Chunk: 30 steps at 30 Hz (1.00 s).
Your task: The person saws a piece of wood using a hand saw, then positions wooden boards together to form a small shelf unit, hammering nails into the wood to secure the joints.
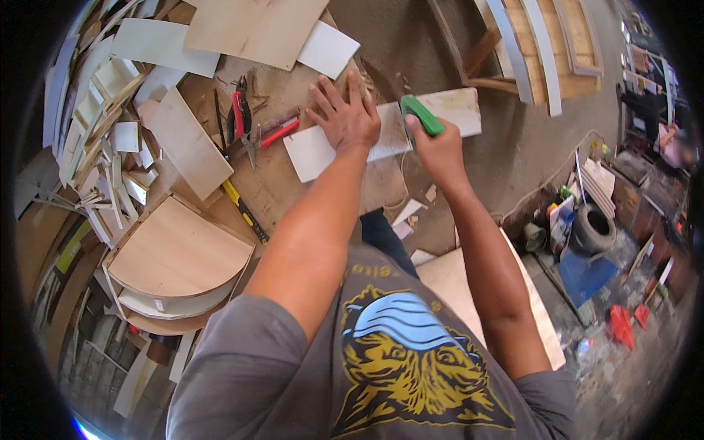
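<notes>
My left hand (345, 121) lies flat with fingers spread, pressing a long white board (312, 154) onto the wooden worktop (286, 183). The board's right end extends past the worktop's edge. My right hand (438, 150) is wrapped round the green handle of a hand saw (422, 115), held over the board just right of my left hand. Its blade is seen nearly edge-on as a thin dark line across the board, so little of it shows. Red-handled pliers (238, 114) and a red-handled pincer-like tool (275, 136) rest on the worktop to the left.
Thin panels (253, 29) and scrap strips (121, 165) pile up at left. A yellow-and-black utility knife (246, 213) lies near a curved wooden piece (183, 253). Wooden frames (550, 55) stand at far right, a tire (592, 229) and clutter below. Another person (671, 147) is at the right rim.
</notes>
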Tool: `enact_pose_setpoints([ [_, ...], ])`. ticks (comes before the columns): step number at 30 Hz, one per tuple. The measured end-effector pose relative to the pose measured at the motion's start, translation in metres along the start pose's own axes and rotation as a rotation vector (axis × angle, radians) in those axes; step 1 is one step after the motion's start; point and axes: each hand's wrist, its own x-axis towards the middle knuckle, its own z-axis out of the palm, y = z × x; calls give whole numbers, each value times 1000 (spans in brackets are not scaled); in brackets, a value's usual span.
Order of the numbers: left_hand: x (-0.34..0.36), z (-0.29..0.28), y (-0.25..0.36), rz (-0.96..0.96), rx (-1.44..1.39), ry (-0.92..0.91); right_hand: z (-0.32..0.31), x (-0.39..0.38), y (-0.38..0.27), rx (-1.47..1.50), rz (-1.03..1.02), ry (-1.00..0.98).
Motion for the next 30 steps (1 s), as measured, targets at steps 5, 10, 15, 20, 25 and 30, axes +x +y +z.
enact_pose_setpoints([
  [5,0,8,-11,-37,30,28,-42,-136,2,70,3,81],
  [10,10,5,3,18,10,67,9,-38,30,-165,-209,150],
  [15,13,4,-3,-19,29,84,-36,-86,19,80,-38,86],
  [20,7,12,-5,1,40,150,-59,-163,42,202,38,143],
  [25,7,14,-3,52,35,174,-60,-183,68,178,-111,230],
  [30,8,17,-10,140,12,334,-71,-197,86,177,-242,334],
])
